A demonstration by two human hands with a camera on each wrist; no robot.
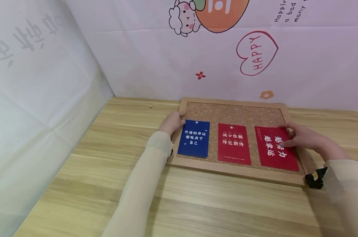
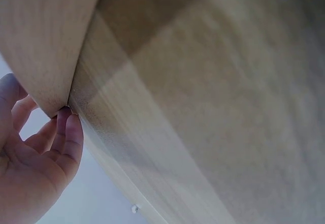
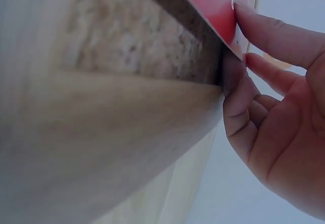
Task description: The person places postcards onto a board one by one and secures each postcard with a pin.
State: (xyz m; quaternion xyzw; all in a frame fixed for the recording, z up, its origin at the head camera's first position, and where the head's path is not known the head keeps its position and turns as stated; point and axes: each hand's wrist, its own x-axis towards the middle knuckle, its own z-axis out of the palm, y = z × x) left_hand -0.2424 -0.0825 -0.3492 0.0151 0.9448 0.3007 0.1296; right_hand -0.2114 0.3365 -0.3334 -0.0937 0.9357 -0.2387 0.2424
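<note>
A wood-framed corkboard (image 1: 235, 112) lies on the table, three cards across its lower half. My left hand (image 1: 172, 122) grips the frame at the board's left side; the left wrist view shows its fingers (image 2: 73, 137) curled at the frame edge. At the right, my right hand (image 1: 304, 136) pinches the edge of a red card (image 1: 265, 158) with white writing turned sideways. Its thumb (image 3: 279, 36) lies on the printed face, other fingers behind the edge. A blue card (image 1: 193, 149) and another red card (image 1: 233, 152) each carry a silver pushpin at the top.
A small loose pushpin (image 1: 150, 107) lies on the wooden table (image 1: 108, 164), left of the board. Behind the table hangs a printed white cloth (image 1: 155, 65), with another white cloth (image 1: 48, 98) along the left. A black strap (image 1: 315, 178) sits near the right cuff.
</note>
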